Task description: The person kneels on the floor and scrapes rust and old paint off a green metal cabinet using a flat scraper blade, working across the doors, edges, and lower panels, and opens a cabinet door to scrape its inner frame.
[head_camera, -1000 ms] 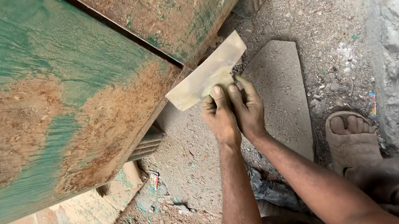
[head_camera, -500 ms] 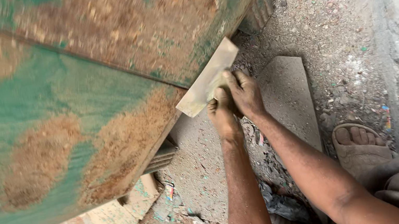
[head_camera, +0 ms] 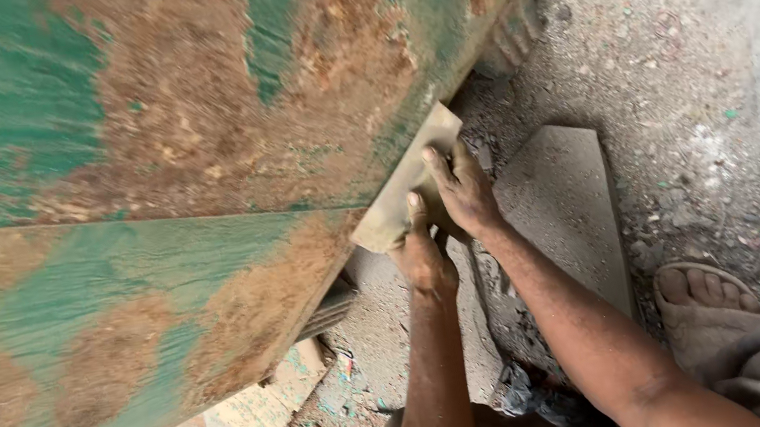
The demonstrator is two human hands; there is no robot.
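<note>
Both hands, left hand [head_camera: 427,259] and right hand [head_camera: 463,193], press flat on the sandpaper sheet [head_camera: 407,194]; it could slip off the rusty green panel [head_camera: 190,151] edge, scraping knuckles

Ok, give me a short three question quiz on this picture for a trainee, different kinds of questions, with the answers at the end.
1. True or false: both hands press the tan sheet against the rusty green panel.
2. Which hand lies higher on the sheet? A) left hand B) right hand
3. Fill in: beside the grey slab on the ground, a bare foot rests in a ____.

Key: 1 true. 2 B. 3 sandal.
</note>
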